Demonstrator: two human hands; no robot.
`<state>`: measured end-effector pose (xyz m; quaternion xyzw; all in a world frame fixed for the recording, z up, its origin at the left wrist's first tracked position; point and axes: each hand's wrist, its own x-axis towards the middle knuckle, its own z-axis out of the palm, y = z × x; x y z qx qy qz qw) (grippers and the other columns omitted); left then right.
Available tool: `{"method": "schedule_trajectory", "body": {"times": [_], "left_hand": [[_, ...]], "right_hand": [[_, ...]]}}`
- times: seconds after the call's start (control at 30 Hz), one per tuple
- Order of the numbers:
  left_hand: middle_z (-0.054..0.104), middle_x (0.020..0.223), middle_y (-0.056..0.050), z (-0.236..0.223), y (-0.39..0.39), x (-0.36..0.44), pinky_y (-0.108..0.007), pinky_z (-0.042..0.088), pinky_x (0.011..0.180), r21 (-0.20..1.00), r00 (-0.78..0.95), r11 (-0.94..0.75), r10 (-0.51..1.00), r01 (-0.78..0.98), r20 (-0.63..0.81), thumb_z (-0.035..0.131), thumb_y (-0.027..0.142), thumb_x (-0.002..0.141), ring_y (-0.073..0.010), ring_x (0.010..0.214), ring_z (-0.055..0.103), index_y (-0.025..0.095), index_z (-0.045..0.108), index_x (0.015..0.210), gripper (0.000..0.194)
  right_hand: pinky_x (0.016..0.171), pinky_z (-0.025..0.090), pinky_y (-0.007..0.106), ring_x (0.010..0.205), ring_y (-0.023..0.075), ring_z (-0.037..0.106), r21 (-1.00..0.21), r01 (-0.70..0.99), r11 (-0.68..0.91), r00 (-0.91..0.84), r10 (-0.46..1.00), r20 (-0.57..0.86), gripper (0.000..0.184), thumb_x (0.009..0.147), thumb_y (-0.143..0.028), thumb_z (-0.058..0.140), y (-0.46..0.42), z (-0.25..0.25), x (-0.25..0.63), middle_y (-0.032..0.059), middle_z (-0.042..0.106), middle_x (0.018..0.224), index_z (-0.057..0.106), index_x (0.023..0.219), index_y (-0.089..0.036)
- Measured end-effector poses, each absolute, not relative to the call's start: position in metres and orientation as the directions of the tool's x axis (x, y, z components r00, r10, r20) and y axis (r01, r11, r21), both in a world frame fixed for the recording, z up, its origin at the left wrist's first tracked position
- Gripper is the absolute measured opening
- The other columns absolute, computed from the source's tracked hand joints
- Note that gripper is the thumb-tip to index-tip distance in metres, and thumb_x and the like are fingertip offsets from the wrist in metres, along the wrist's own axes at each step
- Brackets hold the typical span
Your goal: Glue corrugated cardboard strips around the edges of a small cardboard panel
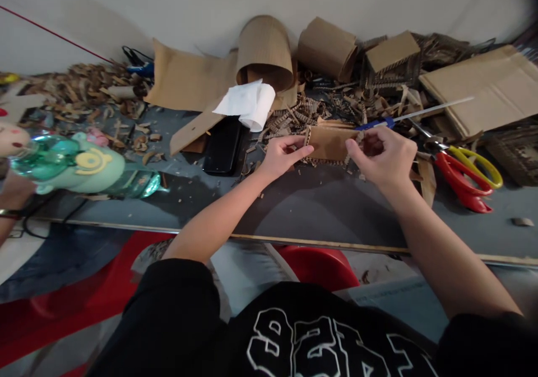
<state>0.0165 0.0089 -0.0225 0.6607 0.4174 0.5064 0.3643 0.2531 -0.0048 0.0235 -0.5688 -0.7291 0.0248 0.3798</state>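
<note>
Between my hands is a small cardboard piece [330, 144] with corrugated strips along its edges, raised a little over the table. My left hand [286, 156] pinches its left end, thumb in front and fingers behind. At the right end, my right hand [384, 153] is closed with the thumb against the cardboard; its fingertips also seem to touch a scrap at the edge. Just behind the right hand lies a blue-handled tool [376, 124] with a long thin blade. Scissors [466, 172] with red and yellow handles rest to the right.
Curled cardboard sheets [264, 52] stand along the wall among heaps of shredded scraps [101, 83]. A black phone [222, 147] lies beside a white paper roll [256, 105]. Green balloon-like figures [96, 167] are at left, near another person's arm [14, 192]. A flat cardboard sheet [483, 91] is at right.
</note>
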Motion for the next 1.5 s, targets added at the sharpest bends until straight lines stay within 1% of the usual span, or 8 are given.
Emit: {"method": "schedule_trajectory", "body": {"times": [0.13,0.23,0.37,0.53,0.93,1.23,1.4,1.5], "left_hand": [[0.076,0.086,-0.006,-0.022,0.009,0.013,-0.024,0.045,0.056,0.892,0.183,-0.415,0.905,0.18,0.385,0.071,0.07,0.076,-0.01,0.062,0.059,0.016,0.078,0.097,0.058],[0.078,0.09,-0.006,-0.021,0.01,0.011,-0.026,0.052,0.068,0.857,0.183,-0.482,0.873,0.18,0.453,0.071,0.067,0.079,-0.0128,0.073,0.065,0.018,0.079,0.094,0.052],[0.078,0.094,-0.006,-0.021,0.013,0.01,-0.028,0.053,0.071,0.841,0.227,-0.514,0.851,0.17,0.474,0.07,0.066,0.081,-0.014,0.078,0.067,0.02,0.079,0.095,0.049],[0.078,0.09,-0.006,-0.022,0.013,0.01,-0.026,0.047,0.062,0.852,0.245,-0.502,0.854,0.153,0.459,0.069,0.066,0.081,-0.0109,0.066,0.06,0.018,0.079,0.095,0.051],[0.065,0.066,-0.001,-0.021,0.016,0.008,-0.023,0.043,0.059,0.85,0.265,-0.504,0.85,0.151,0.456,0.067,0.068,0.081,-0.0088,0.06,0.056,0.017,0.077,0.08,0.052],[0.075,0.078,-0.004,-0.021,0.015,0.008,-0.023,0.047,0.061,0.896,0.249,-0.436,0.881,0.09,0.404,0.076,0.064,0.076,-0.0094,0.065,0.062,0.016,0.079,0.084,0.049],[0.079,0.098,-0.007,-0.03,0.02,0.005,-0.025,0.054,0.067,0.918,0.293,-0.396,0.88,0.021,0.373,0.072,0.071,0.074,-0.0125,0.077,0.07,0.018,0.079,0.103,0.061],[0.079,0.094,-0.005,-0.034,0.021,0.006,-0.025,0.055,0.068,0.911,0.26,-0.408,0.886,0.05,0.383,0.07,0.07,0.077,-0.0121,0.079,0.071,0.018,0.078,0.102,0.058]], "right_hand": [[0.06,0.047,0.032,0.057,0.0185,0.058,-0.465,0.748,0.473,-0.24,0.846,0.475,0.051,0.078,-0.061,0.066,-0.001,0.023,0.256,0.0043,0.068,0.071,0.071,0.107,-0.02],[0.056,0.045,0.031,0.054,0.0178,0.055,-0.467,0.723,0.508,-0.333,0.85,0.408,0.051,0.078,-0.062,0.065,0.0,0.018,0.256,0.0034,0.067,0.067,0.074,0.105,-0.02],[0.054,0.043,0.031,0.053,0.0174,0.055,-0.553,0.678,0.483,-0.26,0.862,0.435,0.04,0.083,-0.057,0.061,0.003,0.008,0.255,0.0038,0.065,0.065,0.073,0.091,-0.019],[0.049,0.042,0.03,0.055,0.0171,0.056,-0.687,0.583,0.434,-0.129,0.884,0.449,0.037,0.079,-0.056,0.069,0.008,0.001,0.254,0.0047,0.069,0.072,0.072,0.094,-0.022],[0.055,0.049,0.036,0.064,0.0216,0.063,-0.705,0.557,0.438,-0.127,0.884,0.449,0.034,0.08,-0.056,0.069,0.008,-0.003,0.25,0.007,0.071,0.079,0.069,0.089,-0.024],[0.053,0.048,0.034,0.062,0.0198,0.062,-0.71,0.553,0.436,-0.128,0.887,0.445,0.035,0.08,-0.056,0.07,0.007,-0.004,0.25,0.0063,0.07,0.077,0.068,0.087,-0.021],[0.04,0.043,0.031,0.047,0.0159,0.056,-0.809,0.49,0.325,-0.076,0.94,0.332,0.045,0.08,-0.064,0.069,0.011,-0.006,0.248,0.0041,0.066,0.069,0.071,0.099,-0.022],[0.037,0.041,0.03,0.044,0.0152,0.054,-0.831,0.466,0.303,-0.085,0.951,0.298,0.049,0.081,-0.068,0.068,0.013,-0.004,0.25,0.004,0.064,0.065,0.072,0.101,-0.023]]}}
